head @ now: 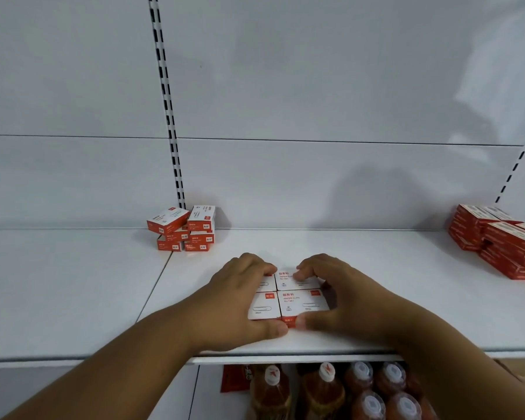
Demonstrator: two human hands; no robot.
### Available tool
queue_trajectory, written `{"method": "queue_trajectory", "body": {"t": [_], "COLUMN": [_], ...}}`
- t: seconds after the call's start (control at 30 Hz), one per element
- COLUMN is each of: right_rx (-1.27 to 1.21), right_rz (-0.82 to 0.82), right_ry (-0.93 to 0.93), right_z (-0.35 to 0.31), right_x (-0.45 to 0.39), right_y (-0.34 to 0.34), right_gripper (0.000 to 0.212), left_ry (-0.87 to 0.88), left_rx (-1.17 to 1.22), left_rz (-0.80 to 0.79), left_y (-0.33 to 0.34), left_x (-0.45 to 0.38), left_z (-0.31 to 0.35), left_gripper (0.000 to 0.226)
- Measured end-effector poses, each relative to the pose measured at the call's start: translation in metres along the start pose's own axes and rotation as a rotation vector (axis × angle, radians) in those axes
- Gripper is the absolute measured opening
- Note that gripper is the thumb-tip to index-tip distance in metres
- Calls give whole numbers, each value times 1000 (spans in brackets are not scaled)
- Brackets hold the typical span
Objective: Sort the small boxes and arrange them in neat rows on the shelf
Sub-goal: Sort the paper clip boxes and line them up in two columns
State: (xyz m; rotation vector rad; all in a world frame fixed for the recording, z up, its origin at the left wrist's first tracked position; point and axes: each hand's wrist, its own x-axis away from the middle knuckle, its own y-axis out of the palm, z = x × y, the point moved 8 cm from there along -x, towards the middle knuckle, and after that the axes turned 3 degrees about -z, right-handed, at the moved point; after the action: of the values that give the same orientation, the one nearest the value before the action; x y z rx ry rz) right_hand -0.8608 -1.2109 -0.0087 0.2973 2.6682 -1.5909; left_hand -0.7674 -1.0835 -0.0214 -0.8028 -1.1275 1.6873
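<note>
Several small white-and-red paper clip boxes (pixel 297 300) lie flat in a tight two-by-two block on the white shelf (pixel 376 283), near its front edge. My left hand (pixel 240 295) cups the block's left side, with fingers on the far left box and the thumb at the front edge. My right hand (pixel 337 294) cups the right side, fingers on the far right box, thumb touching the front. A loose pile of the same boxes (pixel 184 230) sits at the back of the shelf, by the slotted upright.
A stack of red boxes (pixel 500 242) fills the shelf's right end. Below the shelf stand several bottles of reddish drink (pixel 361 389) with white caps. A slotted upright (pixel 167 101) runs up the white back panel.
</note>
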Motion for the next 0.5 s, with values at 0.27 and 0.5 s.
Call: {"method": "queue_trajectory", "body": {"t": [0.27,0.5], "right_rx": [-36,-126], "right_rz": [-4,-15], "right_ry": [29,123], "right_z": [1,3], "right_x": [-1,4], "right_y": [0,0], "right_gripper": [61,59], "left_ry": [5,-12], "left_rx": [-5,55], "left_rz": [14,17], "left_y": [-2,-8], "left_x": [-2,3], "left_z": [3,4], "left_gripper": [84,88]}}
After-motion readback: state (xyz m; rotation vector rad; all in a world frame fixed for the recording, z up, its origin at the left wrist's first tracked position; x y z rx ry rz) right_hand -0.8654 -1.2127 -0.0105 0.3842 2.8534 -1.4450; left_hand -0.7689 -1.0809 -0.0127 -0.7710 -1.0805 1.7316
